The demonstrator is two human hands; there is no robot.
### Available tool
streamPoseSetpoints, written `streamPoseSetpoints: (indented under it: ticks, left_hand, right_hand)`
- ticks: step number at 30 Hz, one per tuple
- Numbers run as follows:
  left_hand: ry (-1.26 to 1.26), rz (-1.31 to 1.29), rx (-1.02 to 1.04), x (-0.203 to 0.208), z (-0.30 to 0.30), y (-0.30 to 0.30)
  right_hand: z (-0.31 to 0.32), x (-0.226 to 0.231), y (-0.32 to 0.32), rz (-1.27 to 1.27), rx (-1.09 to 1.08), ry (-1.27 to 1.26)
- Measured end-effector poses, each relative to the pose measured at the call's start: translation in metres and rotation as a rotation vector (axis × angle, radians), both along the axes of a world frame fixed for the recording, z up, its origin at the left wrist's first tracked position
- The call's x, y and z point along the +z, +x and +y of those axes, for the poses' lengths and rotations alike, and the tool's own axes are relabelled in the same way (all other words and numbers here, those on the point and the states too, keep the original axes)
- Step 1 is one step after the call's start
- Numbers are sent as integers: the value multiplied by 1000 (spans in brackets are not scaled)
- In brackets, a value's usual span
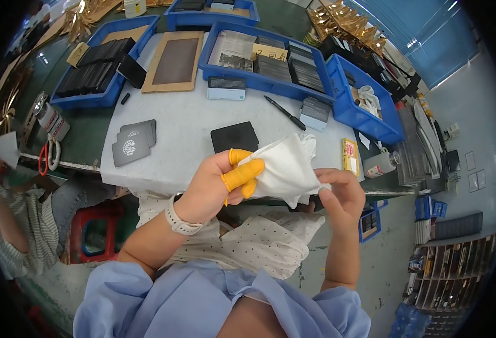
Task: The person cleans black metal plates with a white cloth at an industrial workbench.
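Cloth point(287, 169) is held up around the table's point(180, 124) front edge, bunched and creased, with both hands on it. Left hand point(209, 183), wearing yellow finger covers point(242, 176), is closed on its 9 o'clock side; right hand point(342, 201), bare, looks to have the 4 o'clock corner pinched between thumb and finger. Can't tell if anything's tucked inside the folds. If it were me, I'd go firm but light with the left grip and tug that right corner gently, so the wrinkles flatten out instead of getting squashed in. I'd also let the covered fingers do most of the touching, since bare skin probably leaves marks easier. Watch your space too: black pad point(234, 138) sits close at 10 o'clock, pen point(284, 112) at 12, so a floppy corner could drag on them.
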State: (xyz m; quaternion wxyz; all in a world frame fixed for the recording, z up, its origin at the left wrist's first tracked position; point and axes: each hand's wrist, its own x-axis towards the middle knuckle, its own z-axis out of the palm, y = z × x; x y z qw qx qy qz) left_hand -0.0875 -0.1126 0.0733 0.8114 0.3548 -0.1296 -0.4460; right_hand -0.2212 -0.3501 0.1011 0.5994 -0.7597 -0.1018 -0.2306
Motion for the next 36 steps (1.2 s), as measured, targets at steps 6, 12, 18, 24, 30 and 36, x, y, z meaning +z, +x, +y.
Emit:
streamPoseSetpoints:
  ticks: [6, 12, 18, 24, 30, 36]
  left_hand:
    - [149, -383, -28, 10, 6, -18]
    - [214, -524, -128, 14, 7, -25]
    - [186, -588, -177, 6, 10, -29]
    - [159, -706, -164, -4, 19, -30]
    - [95, -528, -283, -18, 17, -31]
    - [167, -305, -246, -20, 29, -33]
  right_hand:
    - [32, 39, 5, -284, -221, -631]
    - [24, 39, 4, -186, -151, -828]
    - [25, 34, 4, -71, -92, -712]
    - [30, 24, -2, 78, 39, -606]
    - [63, 83, -2, -98, 122, -782]
    - [95, 112, 8, -333, 239, -943]
